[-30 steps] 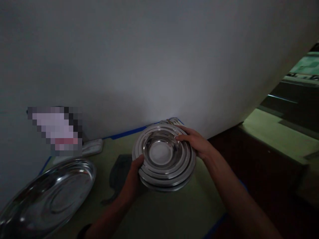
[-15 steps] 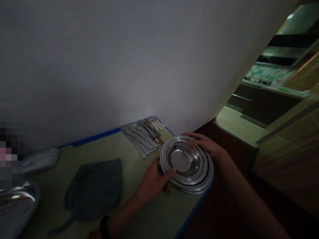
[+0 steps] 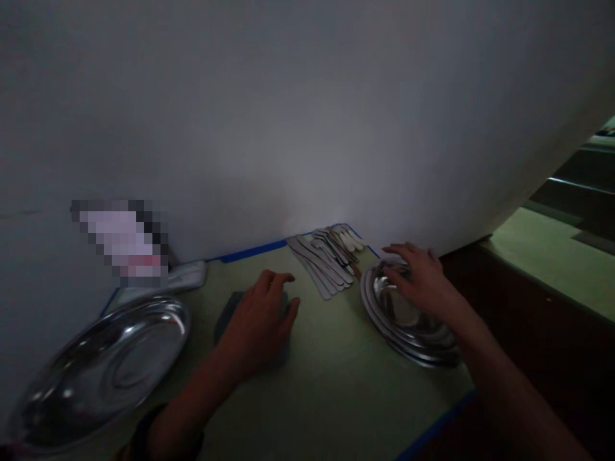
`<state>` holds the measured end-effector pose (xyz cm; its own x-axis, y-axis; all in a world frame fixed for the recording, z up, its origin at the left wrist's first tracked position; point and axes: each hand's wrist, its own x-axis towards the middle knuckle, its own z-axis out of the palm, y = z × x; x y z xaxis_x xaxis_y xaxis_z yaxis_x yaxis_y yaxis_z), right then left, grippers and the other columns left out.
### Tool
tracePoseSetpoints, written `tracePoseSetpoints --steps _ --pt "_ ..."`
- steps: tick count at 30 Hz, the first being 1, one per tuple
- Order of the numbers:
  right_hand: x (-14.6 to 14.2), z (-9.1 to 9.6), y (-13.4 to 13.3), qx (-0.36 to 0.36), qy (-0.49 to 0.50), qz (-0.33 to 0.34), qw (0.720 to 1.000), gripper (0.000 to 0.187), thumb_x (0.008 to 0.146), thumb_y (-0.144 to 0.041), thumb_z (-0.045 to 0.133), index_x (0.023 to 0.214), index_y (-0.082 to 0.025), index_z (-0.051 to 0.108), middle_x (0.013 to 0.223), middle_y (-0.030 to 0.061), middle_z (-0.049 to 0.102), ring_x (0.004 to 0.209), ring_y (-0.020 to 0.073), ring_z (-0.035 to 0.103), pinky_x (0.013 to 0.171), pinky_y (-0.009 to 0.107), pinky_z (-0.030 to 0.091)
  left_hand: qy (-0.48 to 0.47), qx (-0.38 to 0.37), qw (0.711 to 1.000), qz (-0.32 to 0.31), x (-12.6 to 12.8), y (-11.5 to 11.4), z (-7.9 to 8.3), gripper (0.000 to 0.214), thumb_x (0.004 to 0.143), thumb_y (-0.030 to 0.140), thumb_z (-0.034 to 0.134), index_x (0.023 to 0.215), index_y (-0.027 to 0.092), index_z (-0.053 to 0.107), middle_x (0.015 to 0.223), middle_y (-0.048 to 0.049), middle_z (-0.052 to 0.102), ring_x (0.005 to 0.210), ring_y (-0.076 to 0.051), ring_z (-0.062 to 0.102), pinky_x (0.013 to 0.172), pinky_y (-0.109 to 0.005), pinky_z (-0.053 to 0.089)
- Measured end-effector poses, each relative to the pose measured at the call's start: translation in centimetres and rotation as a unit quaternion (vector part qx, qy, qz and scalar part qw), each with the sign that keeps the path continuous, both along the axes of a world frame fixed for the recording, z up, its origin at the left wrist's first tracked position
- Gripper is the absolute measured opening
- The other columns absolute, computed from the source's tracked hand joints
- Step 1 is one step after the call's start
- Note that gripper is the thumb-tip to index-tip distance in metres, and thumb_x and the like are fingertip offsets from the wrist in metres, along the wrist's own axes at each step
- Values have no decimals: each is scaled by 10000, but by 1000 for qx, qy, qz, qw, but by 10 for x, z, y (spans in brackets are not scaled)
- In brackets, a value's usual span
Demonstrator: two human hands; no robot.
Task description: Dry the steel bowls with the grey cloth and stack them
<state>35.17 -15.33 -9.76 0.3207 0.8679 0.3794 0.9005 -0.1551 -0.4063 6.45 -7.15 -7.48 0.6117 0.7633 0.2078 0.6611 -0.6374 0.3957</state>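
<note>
the plates (image 3: 382, 310) sat stacked on the table (image 3: 336, 358), near the cutlery (image 3: 327, 266). the right hand (image 3: 425, 282) was over them, fingers apart, contact unclear. the left hand (image 3: 259, 323), fingers apart, held nothing above the cloth (image 3: 228, 314).

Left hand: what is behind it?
A dark cloth on the table shows on both sides of the left hand; the hand covers its middle, so that part cannot be seen.
</note>
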Motion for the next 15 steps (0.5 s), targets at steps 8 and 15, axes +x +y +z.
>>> tracePoseSetpoints --steps 8,15 --pt "-159 -20 36 -65 0 231 971 486 841 -260 557 1310 -138 532 1418 186 483 1378 361 352 1137 558 257 211 -65 962 163 -127 24 19 354 788 509 528 752 168 619 802 -163 651 747 -344 629 722 -477 453" --pt "-207 -35 98 -148 23 372 916 465 908 -265 507 1336 -83 498 1332 215 534 1263 307 487 1063 456 391 57 -186 975 103 -149 39 21 112 506 137 621 458 216 559 493 7 558 483 -161 481 586 -323 383"
